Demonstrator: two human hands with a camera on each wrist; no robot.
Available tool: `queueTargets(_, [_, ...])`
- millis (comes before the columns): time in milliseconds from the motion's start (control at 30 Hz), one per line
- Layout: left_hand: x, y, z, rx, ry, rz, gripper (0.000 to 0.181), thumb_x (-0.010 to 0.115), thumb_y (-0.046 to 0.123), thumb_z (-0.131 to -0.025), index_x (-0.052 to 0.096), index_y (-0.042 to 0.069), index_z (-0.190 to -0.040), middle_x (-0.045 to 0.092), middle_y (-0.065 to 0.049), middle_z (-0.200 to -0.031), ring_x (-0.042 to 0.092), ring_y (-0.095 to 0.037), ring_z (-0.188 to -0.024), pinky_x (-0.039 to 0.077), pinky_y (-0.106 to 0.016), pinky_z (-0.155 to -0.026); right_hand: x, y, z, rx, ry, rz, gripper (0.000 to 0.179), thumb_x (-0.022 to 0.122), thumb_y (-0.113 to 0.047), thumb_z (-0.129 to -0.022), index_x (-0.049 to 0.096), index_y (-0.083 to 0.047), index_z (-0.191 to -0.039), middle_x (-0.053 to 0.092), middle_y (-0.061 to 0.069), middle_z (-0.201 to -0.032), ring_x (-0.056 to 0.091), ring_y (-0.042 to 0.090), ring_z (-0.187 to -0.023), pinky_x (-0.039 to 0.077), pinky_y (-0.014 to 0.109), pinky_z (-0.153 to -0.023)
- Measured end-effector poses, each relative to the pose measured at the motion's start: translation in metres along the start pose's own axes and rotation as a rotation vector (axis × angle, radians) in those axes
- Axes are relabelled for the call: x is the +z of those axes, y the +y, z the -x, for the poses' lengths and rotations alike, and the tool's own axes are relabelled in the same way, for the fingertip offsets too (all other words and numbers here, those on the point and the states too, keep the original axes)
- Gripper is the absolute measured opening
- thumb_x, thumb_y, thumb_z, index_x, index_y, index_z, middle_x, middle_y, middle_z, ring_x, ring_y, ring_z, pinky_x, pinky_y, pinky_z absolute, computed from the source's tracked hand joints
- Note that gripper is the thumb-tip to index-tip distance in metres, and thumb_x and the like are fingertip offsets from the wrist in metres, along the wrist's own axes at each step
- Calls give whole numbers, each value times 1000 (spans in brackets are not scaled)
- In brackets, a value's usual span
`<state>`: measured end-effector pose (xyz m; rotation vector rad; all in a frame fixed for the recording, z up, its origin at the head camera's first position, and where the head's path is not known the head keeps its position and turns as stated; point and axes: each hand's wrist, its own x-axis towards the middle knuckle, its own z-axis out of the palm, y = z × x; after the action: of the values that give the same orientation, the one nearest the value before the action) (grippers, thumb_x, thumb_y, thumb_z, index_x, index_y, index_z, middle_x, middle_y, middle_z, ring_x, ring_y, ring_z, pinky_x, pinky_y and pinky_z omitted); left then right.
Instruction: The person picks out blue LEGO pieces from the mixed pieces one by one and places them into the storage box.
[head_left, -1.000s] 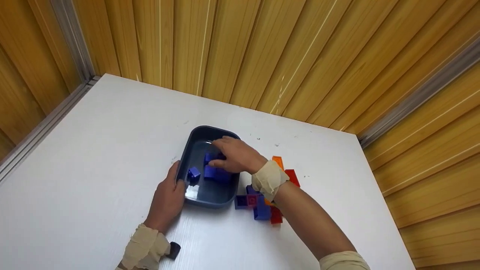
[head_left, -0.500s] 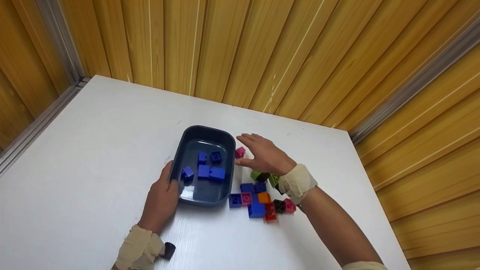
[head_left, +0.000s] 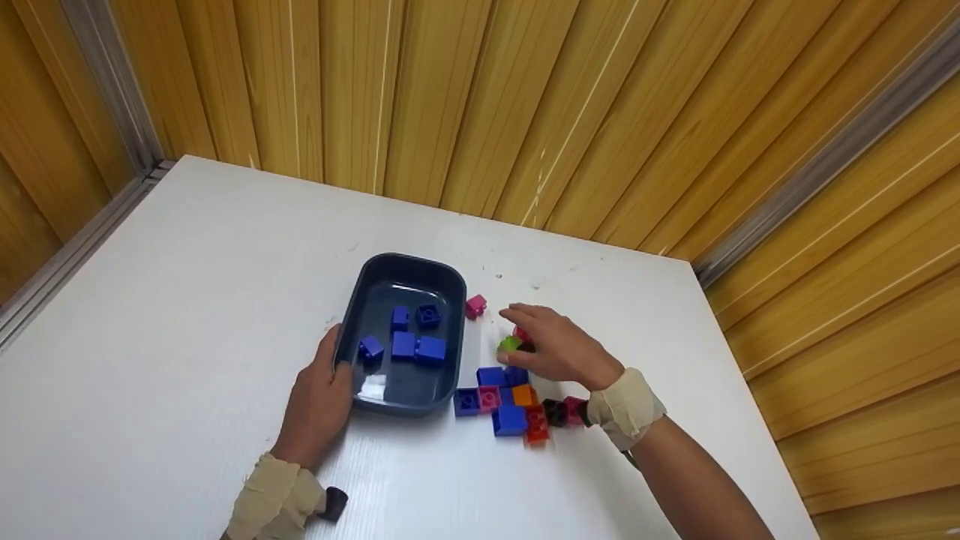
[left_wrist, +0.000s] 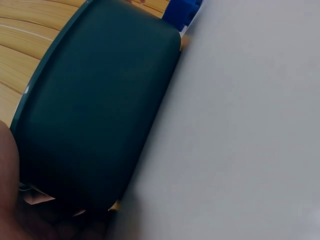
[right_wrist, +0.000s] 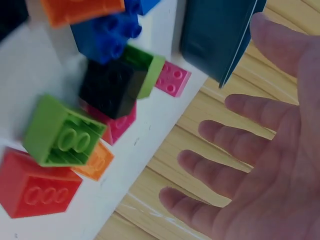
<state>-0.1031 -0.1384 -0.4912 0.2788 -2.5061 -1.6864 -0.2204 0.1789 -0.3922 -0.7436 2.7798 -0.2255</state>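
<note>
The left hand (head_left: 319, 397) is gripping a dark blue tray (head_left: 412, 390) by its left wall, the thumb bearing on the rim. How its other fingers are lying cannot be fully told, as they are partly hidden. The tray is standing on a white table (head_left: 225, 322), to the right of the left fingers and to the left of the right fingertips. Five blue bricks (head_left: 403, 345) are lying inside, one of them just across the rim from the left thumb.

The right hand (head_left: 559, 345) is hovering above the table, its fingers extending straight and spread, the thumb standing apart. A pink brick (head_left: 476, 306) is lying left of the right fingertips, just outside the tray. A light green brick (head_left: 510, 343) is showing between the right thumb and fingers. From that thumb toward the person, a cluster is lying, including an orange brick (head_left: 524, 395), a red brick (head_left: 537, 424) and a black brick (head_left: 554, 412). In the right wrist view, a long red brick (right_wrist: 40, 185) and a larger green brick (right_wrist: 65, 132) are lying clear of the fingertips.
</note>
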Motion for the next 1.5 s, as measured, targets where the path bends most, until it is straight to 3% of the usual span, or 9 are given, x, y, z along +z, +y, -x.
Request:
queueTargets(267, [0, -1, -2, 2, 3, 3, 59, 35, 17, -108, 25, 10, -166, 42, -21, -163, 44, -37, -149, 36, -58, -122, 19, -5, 19, 23, 55, -29, 52, 75, -35, -96, 63, -20, -145, 65, 3, -146, 60, 28, -137, 47, 52, -115])
queueTargets(433, [0, -2, -3, 5, 12, 6, 59, 35, 17, -107, 26, 10, -165, 43, -21, -163, 45, -37, -148, 37, -58, -121, 33, -3, 21, -17, 94, -46, 39, 73, -23, -98, 71, -19, -136, 73, 1, -134, 67, 24, -127, 52, 49, -111])
queueTargets(733, [5, -3, -2, -5, 7, 15, 59, 36, 16, -107, 28, 10, -165, 46, -20, -161, 49, -36, -146, 38, -60, -120, 52, -2, 24, -27, 173, 21, 36, 73, -15, -96, 73, -18, -132, 72, 0, -134, 68, 22, -127, 54, 45, -108])
queueTargets(967, [7, -3, 0, 0, 21, 23, 57, 37, 15, -107, 32, 11, -163, 50, -21, -158, 52, -36, -142, 40, -60, -118, 62, -4, 24, -44, 235, 170, 27, 76, -11, -93, 79, -12, -120, 74, 1, -119, 73, 23, -107, 58, 41, -101])
queueTargets(1233, [7, -2, 2, -9, 17, 17, 57, 37, 15, -107, 31, 10, -164, 51, -23, -157, 54, -37, -141, 40, -61, -117, 67, -1, 22, -6, 147, 112, 32, 69, -8, -94, 77, -12, -125, 74, 4, -125, 72, 26, -117, 54, 46, -107])
queueTargets(1400, [5, -2, 1, 10, 39, 16, 56, 38, 14, -106, 35, 11, -162, 58, -23, -150, 60, -36, -130, 45, -60, -112, 66, -2, 19, -1, 138, 40, 34, 60, -8, -98, 75, -9, -128, 76, 7, -126, 72, 27, -118, 54, 47, -106])
queueTargets(1500, [4, -1, 1, 10, 43, 9, 55, 38, 14, -106, 35, 12, -161, 57, -23, -151, 59, -36, -133, 45, -60, -112, 65, -2, 17, 13, 131, 15, 35, 60, -8, -97, 75, -10, -128, 76, 8, -127, 72, 28, -119, 55, 49, -105])
